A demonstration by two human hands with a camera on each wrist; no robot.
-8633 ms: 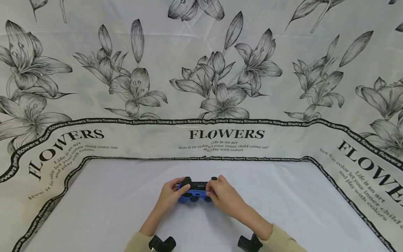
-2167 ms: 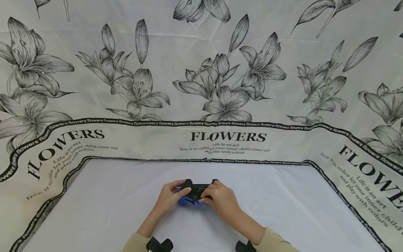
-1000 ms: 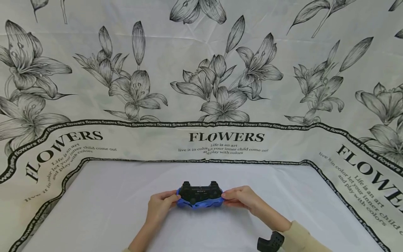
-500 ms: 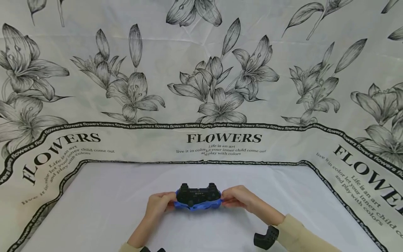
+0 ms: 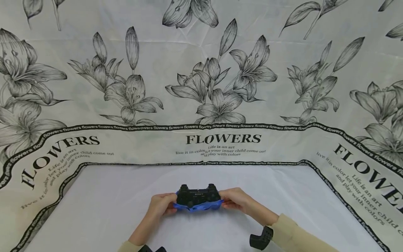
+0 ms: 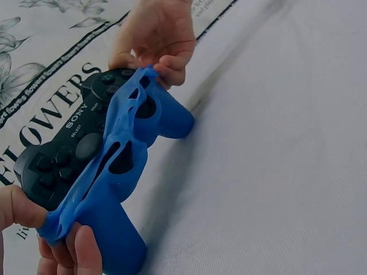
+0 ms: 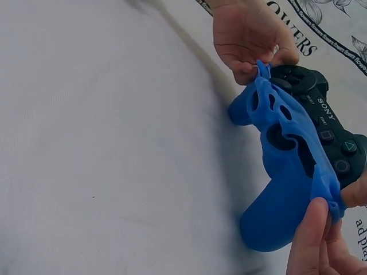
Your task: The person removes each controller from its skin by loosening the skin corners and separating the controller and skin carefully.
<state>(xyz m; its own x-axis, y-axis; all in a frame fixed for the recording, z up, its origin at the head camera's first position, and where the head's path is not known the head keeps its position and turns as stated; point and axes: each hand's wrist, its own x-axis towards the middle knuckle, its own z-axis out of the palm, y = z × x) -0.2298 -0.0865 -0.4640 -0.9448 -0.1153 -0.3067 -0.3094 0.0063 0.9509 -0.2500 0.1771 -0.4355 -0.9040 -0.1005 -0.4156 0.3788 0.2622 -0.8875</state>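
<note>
A black Sony game controller (image 5: 198, 196) is held up between both hands, its front face bared. A blue silicone sleeve (image 6: 126, 166) covers its handles and lower part, its upper edge bunched and stretched across the face. My left hand (image 5: 160, 204) pinches the sleeve's edge at the controller's left end. At the other end my right hand (image 5: 237, 200) pinches the sleeve's edge the same way. Both wrist views show the sleeve's cut-outs pulled out of line with the buttons and sticks; the handles (image 7: 275, 217) are still inside the blue rubber.
A white cloth (image 5: 104, 206) covers the table under the hands. Behind it stands a flower-printed fabric backdrop (image 5: 151, 143) with black lettered bands. Black wrist cameras (image 5: 262, 238) sit by the beige cuffs.
Earlier the right hand worked over the controller's right front, and the sleeve covered more of it. Now both hands pinch the ends, and the sleeve is peeled down off the face.
</note>
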